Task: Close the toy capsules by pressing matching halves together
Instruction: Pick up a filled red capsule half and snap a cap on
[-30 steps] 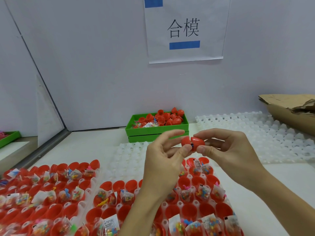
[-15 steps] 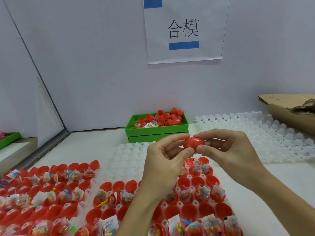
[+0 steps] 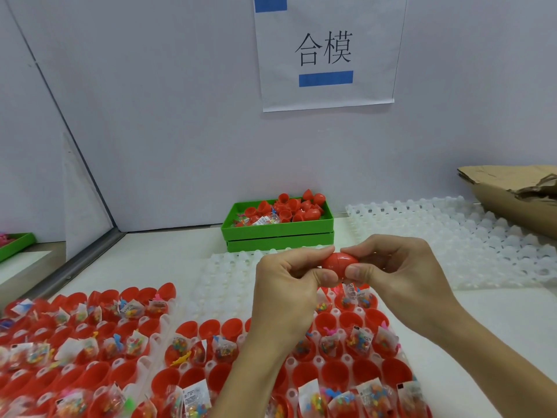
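Observation:
A red toy capsule [image 3: 339,261] is held in the air between both hands, its two halves joined with a thin seam showing. My left hand [image 3: 289,285] pinches its left end with thumb and fingers. My right hand [image 3: 394,267] pinches its right end the same way. Below the hands, a white tray [image 3: 301,362] holds several open red capsule halves [image 3: 334,322], many with small bagged toys inside. A second such tray [image 3: 156,324] lies at the left.
A green bin [image 3: 277,233] with loose red halves stands at the back, against the wall. Empty white trays [image 3: 470,245] lie at the right and behind my hands. A cardboard box [image 3: 512,191] sits at the far right. Another green bin [image 3: 15,245] shows at the left edge.
The two red halves, apart a second ago, have been pressed together into one capsule. Both hands have closed in toward each other and dropped slightly.

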Demonstrator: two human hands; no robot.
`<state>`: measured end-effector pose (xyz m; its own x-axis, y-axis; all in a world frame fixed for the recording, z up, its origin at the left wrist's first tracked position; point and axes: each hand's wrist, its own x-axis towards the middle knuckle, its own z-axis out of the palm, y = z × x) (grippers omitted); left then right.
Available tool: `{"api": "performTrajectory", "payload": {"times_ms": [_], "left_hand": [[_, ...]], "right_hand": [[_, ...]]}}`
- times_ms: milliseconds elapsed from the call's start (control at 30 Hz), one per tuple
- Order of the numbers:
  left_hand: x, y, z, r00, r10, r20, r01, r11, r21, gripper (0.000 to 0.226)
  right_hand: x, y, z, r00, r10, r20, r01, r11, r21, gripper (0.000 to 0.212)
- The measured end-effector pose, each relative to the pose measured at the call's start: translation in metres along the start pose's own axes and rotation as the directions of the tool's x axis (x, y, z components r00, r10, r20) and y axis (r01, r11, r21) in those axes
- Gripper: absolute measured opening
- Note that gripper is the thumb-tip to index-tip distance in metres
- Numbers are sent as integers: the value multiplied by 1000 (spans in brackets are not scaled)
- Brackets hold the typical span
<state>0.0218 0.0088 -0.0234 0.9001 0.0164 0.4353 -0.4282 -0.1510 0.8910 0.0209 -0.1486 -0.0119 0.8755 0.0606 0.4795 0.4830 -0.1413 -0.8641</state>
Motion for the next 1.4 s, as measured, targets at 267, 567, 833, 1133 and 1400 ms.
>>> {"api": "performTrajectory", "payload": {"times_ms": [267, 567, 833, 1133, 1400], "left_hand": [[0, 2, 1, 1000, 4, 8, -4, 1000, 13, 37], [-1, -1, 0, 1000, 18, 2, -18, 997, 77, 35], [-4, -4, 1, 996, 77, 35, -82, 979, 187, 33], [2, 7, -9, 991, 132, 11, -132, 973, 190, 42], [2, -2, -5, 960, 243, 140, -278, 888, 368, 35]], "right_hand": [[1, -3, -5, 1000, 5, 9, -6, 999, 49, 23], [-1, -1, 2, 1000, 15, 2, -15, 1000, -10, 33], [-2, 5, 7, 1000, 23, -14, -24, 1000, -15, 32], [-3, 10, 10, 990, 134, 32, -137, 985, 103, 23], [-7, 8, 13, 977, 146, 156, -164, 980, 108, 29]]}}
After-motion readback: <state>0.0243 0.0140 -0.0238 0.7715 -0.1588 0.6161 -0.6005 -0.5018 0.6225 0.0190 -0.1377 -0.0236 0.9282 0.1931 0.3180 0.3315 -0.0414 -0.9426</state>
